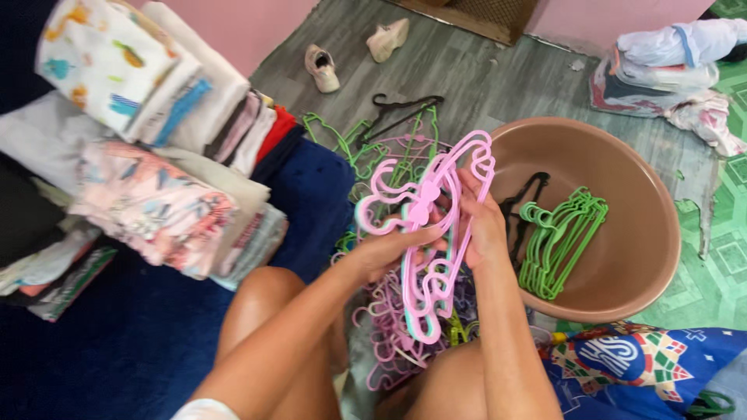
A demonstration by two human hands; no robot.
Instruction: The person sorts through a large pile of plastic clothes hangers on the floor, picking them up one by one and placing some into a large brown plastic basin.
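Gripping a bundle of pink plastic hangers (424, 225) at frame centre, left hand (389, 250) closing under the stack from below, right hand (481, 222) clasping its right side, fingers curled tight to keep the hooks aligned. Sitting just right of the bundle, a brown plastic basin (630, 257) holding a bunch of green hangers (559, 241), seemingly grouped by colour. Lying beneath the hands, a loose heap of hangers (397, 342); resting at upper left, folded clothes (156, 155).
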